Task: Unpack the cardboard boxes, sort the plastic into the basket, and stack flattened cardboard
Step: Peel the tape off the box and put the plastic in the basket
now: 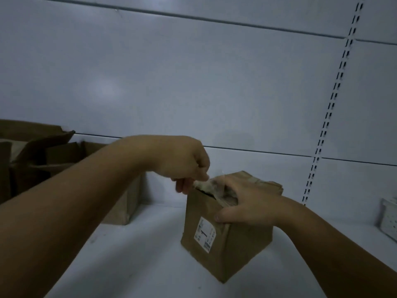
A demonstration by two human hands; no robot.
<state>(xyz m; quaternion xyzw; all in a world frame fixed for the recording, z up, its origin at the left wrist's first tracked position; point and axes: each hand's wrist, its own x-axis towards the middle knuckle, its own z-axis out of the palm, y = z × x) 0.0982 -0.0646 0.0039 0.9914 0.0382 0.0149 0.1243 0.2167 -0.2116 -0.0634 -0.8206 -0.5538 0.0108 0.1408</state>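
A small brown cardboard box [227, 244] with a white label stands on the white shelf [133, 254], right of centre. My right hand [247, 203] rests on the box's top near corner, thumb against its side, holding it. My left hand [184, 162] is closed above the box's left top edge, pinching a strip of clear packing tape [204, 183] that lifts off the top. The box's top is partly hidden by my right hand.
Several opened brown cardboard boxes [43, 155] stand at the left against the white back panel. A white perforated basket [388, 220] shows at the right edge. A slotted shelf upright [330, 108] runs up the wall on the right.
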